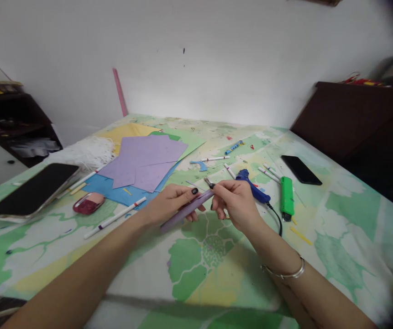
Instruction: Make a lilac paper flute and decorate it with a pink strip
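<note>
A narrow lilac piece of foam or paper (186, 211) slants between my hands above the table. My left hand (173, 201) is closed on it, thumb on top and fingers beneath. At its upper right end, my right hand (233, 201) pinches with thumb and forefinger. A small metal tip (207, 181) sticks out past the right fingertips; what it belongs to is hidden by the hand. Just beyond the right hand lies a blue glue gun (256, 186) with a black cord. Lilac sheets (144, 157) lie in a stack farther left.
A green cutter (287, 196), several white markers (116, 217) and a dark phone (301, 169) lie on the patterned tablecloth (213, 278). On the left are a larger phone (34, 189), a pink and maroon case (88, 202) and white fringe (88, 151). Blue scraps (199, 165) lie mid-table.
</note>
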Action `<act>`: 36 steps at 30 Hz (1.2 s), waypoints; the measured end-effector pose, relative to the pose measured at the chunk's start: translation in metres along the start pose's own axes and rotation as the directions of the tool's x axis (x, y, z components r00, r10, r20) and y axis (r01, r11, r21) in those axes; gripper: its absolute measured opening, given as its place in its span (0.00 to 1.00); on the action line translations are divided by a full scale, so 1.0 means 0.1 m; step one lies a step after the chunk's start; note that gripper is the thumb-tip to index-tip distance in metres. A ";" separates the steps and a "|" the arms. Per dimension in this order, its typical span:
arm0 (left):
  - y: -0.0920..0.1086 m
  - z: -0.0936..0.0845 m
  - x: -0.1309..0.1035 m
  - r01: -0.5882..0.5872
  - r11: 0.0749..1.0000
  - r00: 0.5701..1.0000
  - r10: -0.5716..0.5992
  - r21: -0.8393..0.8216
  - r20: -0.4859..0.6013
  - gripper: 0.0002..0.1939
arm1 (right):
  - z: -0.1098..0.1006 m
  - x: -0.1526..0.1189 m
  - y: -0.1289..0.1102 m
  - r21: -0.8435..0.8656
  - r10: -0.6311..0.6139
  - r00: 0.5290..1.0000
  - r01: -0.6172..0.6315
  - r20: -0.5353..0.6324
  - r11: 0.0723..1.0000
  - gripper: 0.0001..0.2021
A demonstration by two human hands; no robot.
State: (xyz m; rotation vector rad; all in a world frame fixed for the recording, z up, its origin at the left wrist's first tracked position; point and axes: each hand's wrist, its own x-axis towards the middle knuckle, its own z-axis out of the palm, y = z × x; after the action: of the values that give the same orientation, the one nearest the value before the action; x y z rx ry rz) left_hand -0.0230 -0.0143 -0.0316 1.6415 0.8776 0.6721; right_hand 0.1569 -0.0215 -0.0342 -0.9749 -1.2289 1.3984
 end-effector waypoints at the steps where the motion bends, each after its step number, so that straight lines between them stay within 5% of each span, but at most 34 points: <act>1: 0.02 -0.01 0.00 0.041 0.990 0.998 -0.033 -0.133 0.058 0.19 | -0.01 0.00 -0.01 -0.018 -0.002 0.999 0.003 0.041 1.000 0.13; 6: -0.02 0.04 0.01 0.043 0.886 0.980 0.052 -0.462 0.191 0.23 | -0.05 -0.01 -0.06 -0.076 0.007 0.971 0.011 0.240 0.997 0.13; 14: -0.03 -0.02 0.01 0.000 0.936 0.981 0.068 -0.352 0.180 0.12 | -0.12 0.05 -0.03 -0.156 0.056 0.921 0.005 0.385 0.988 0.13; 28: -0.06 -0.04 0.03 -0.021 0.958 0.988 0.064 -0.285 0.143 0.12 | 0.00 0.03 0.00 -0.102 0.078 0.937 -0.046 0.340 0.994 0.10; 36: -0.08 -0.02 0.01 -0.030 0.957 0.991 0.065 -0.287 0.113 0.13 | 0.04 0.00 0.02 -0.066 -0.017 0.954 0.039 0.298 0.997 0.09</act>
State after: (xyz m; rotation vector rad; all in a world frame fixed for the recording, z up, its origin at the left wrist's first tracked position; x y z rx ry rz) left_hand -0.0252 -0.0117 -0.0386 1.4306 0.6225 0.6903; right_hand 0.1525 -0.0221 -0.0351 -0.8097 -1.5182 1.5265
